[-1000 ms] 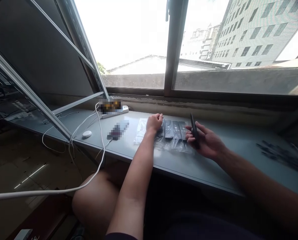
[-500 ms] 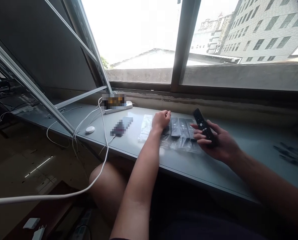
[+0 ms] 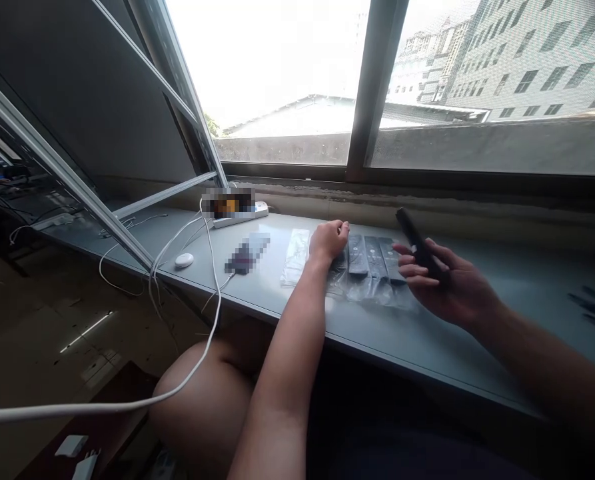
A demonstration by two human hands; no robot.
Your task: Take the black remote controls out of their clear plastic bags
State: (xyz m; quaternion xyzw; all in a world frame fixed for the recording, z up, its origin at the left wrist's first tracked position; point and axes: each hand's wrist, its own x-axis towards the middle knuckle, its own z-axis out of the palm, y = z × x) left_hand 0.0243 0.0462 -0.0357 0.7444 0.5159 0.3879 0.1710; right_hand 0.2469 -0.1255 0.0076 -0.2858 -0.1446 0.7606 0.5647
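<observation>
My right hand [image 3: 447,283] holds a slim black remote control [image 3: 417,245] raised above the grey ledge [image 3: 477,327], its fingers curled round it. My left hand [image 3: 330,241] is closed in a loose fist and rests on the left end of a row of black remotes [image 3: 372,257] lying side by side on clear plastic bags [image 3: 297,257]. What the left fingers grip, if anything, is hidden under the hand.
A white power strip [image 3: 242,215] sits by the window frame, with white cables [image 3: 177,380] trailing off the ledge. A phone [image 3: 247,255] and a small white puck [image 3: 184,260] lie to the left. Dark items [image 3: 594,303] lie at the far right.
My right hand has turned the remote from edge-on to face-up and back to tilted. The view has shifted slightly left. My left hand stays on the row of remotes.
</observation>
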